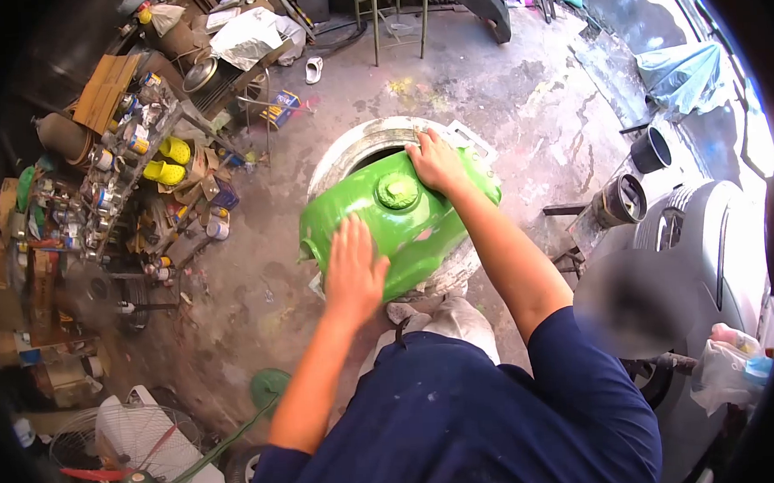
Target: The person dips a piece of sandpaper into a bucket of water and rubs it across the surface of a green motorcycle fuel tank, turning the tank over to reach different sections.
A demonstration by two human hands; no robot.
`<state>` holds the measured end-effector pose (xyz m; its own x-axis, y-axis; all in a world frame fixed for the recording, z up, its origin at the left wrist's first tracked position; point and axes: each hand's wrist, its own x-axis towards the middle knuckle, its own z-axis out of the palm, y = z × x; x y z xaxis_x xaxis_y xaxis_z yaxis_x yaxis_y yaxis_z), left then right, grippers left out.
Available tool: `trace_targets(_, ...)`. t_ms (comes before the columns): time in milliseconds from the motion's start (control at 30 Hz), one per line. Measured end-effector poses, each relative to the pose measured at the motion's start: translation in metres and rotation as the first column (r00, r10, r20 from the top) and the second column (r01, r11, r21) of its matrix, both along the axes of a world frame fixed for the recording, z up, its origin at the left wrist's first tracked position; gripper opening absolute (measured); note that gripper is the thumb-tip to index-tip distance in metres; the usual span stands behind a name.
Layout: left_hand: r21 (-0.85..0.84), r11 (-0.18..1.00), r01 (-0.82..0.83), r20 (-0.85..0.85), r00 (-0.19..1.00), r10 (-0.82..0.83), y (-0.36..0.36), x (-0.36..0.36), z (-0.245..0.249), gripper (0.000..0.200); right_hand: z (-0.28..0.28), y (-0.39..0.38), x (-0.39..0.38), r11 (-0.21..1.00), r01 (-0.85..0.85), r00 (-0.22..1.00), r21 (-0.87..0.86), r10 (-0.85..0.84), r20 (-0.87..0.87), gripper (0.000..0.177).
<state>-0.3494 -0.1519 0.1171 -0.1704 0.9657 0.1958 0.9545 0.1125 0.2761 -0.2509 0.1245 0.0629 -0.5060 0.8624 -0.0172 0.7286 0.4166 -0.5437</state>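
A bright green fuel tank (364,210) with a raised round filler cap (397,190) rests tilted on a paint-splattered white tyre (332,162). Pale worn patches show in its green coat. My left hand (354,273), a little blurred, lies over the near left side of the tank with its fingers stretched out. Across the tank's far right edge rests my right hand (437,163), fingers extended on the green surface.
At the left, a cluttered rack (133,166) carries many cans and jars, with yellow clogs (166,172) beside it. A fan (124,451) stands at lower left. Black buckets (620,200) and a silver car (720,244) are on the right. One white shoe (313,70) lies on the floor.
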Motion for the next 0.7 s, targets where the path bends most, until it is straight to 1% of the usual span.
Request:
trace_targets(100, -0.055, 0.994, 0.096, 0.01, 0.995, -0.096, -0.012, 0.003, 0.001, 0.068, 0.001, 0.0, 0.001, 1.0, -0.006, 1.0, -0.008, 0.006, -0.01, 0.062)
trace_targets(200, -0.051, 0.998, 0.02, 0.061, 0.998, -0.017, 0.051, -0.039, -0.013, 0.07, 0.0, 0.001, 0.001, 1.0, -0.019, 1.0, -0.002, 0.019, 0.022, 0.062)
trace_targets(300, -0.092, 0.996, 0.003, 0.055, 0.998, 0.002, 0.07, -0.045, -0.012, 0.069, -0.001, 0.003, 0.001, 1.0, -0.016, 1.0, 0.001, 0.016, -0.002, 0.062)
trace_targets(333, -0.06, 0.998, 0.007, 0.019, 1.0, -0.006, 0.059, -0.034, -0.007, 0.068, 0.002, 0.008, -0.002, 1.0, -0.018, 1.0, 0.013, 0.018, -0.002, 0.062)
trace_targets(400, -0.026, 0.999, 0.04, -0.049, 0.998, -0.041, 0.009, 0.004, 0.003, 0.066, 0.0, 0.001, -0.001, 1.0, -0.002, 1.0, 0.007, 0.002, 0.001, 0.062)
trace_targets(500, -0.051, 0.994, 0.101, -0.026, 0.994, -0.103, -0.005, 0.013, 0.005, 0.067, -0.004, 0.003, 0.0, 1.0, -0.009, 0.999, -0.002, 0.009, -0.033, 0.062)
trace_targets(533, -0.069, 0.995, 0.076, -0.011, 0.997, -0.076, 0.009, 0.005, 0.002, 0.067, -0.006, 0.004, 0.001, 1.0, -0.006, 0.999, -0.004, 0.005, -0.047, 0.062)
trace_targets(600, -0.106, 0.994, 0.027, 0.018, 1.0, -0.025, 0.058, -0.025, -0.005, 0.066, -0.009, 0.005, 0.001, 1.0, -0.004, 0.999, 0.015, 0.004, -0.033, 0.062)
trace_targets(700, -0.171, 0.985, 0.015, 0.063, 0.998, -0.004, 0.086, -0.042, -0.012, 0.067, -0.008, -0.002, 0.001, 1.0, 0.004, 1.0, 0.008, -0.004, -0.002, 0.062)
